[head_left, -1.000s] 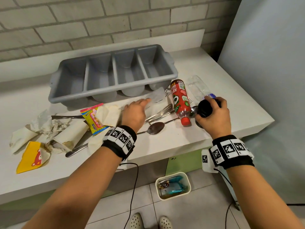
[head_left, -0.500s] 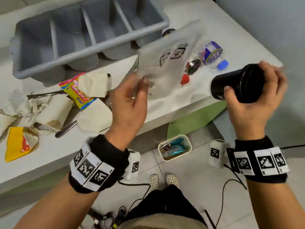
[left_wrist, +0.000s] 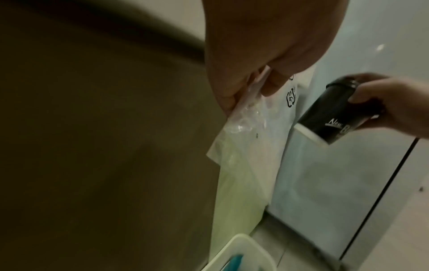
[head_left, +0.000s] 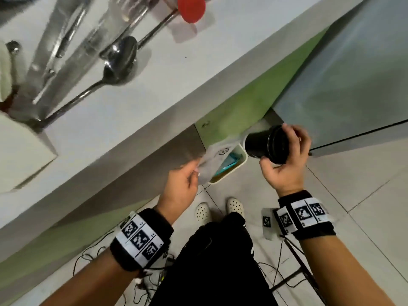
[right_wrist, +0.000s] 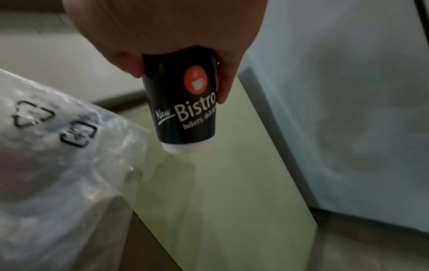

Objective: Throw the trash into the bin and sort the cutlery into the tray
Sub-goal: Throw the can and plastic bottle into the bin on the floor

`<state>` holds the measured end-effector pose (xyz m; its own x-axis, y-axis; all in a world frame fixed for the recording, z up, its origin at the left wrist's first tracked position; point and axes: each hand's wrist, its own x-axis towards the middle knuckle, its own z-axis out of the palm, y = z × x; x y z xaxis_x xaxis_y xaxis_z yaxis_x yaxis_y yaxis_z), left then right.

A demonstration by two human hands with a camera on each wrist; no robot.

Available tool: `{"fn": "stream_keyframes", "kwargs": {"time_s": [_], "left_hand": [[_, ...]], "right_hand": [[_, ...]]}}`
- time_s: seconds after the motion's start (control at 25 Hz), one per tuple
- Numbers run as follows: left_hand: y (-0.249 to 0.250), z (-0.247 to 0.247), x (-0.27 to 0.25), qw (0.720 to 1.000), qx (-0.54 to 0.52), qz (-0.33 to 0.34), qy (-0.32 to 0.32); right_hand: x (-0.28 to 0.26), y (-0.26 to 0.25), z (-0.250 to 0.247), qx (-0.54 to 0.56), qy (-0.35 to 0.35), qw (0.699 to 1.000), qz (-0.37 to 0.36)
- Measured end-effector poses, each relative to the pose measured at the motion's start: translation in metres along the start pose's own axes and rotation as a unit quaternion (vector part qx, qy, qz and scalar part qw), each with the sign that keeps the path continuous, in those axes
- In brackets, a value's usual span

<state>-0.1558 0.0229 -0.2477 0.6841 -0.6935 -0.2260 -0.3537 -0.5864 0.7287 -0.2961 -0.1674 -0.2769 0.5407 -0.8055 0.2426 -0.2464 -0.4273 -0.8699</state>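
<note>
Below the counter edge my left hand pinches a clear plastic bag with black recycling marks, and the bag hangs over the small white bin on the floor. In the left wrist view the bag droops from my fingers towards the bin's rim. My right hand grips a black paper coffee cup, tilted bottom-first towards the bin's far corner. The cup's logo shows in the right wrist view. A spoon and other cutlery lie on the counter above.
The white counter overhangs a green cabinet front just behind the bin. A grey panel stands at the right. My shoes and loose cables are on the tiled floor. A red bottle cap lies on the counter.
Both hands have dropped from counter height to just above the bin, the left carrying the plastic bag and the right the black cup. My view has tipped down to the floor.
</note>
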Motion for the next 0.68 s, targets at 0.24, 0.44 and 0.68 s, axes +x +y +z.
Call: {"fn": "stream_keyframes", "kwargs": {"time_s": [0.24,0.44,0.68], "left_hand": [[-0.098,0.102,0.076,0.986,0.074,-0.121,-0.091],[-0.17,0.18,0.129,0.96,0.131,-0.187,-0.164],[-0.217,0.25,0.186,0.939,0.191,-0.206,-0.199]], "right_hand": [[-0.018,0.141,0.076,-0.023,-0.111,0.988,0.102],[-0.029,0.235,0.144,-0.046,-0.203,0.965,0.161],[-0.037,0.32,0.196,-0.098,-0.271,0.936,0.201]]}}
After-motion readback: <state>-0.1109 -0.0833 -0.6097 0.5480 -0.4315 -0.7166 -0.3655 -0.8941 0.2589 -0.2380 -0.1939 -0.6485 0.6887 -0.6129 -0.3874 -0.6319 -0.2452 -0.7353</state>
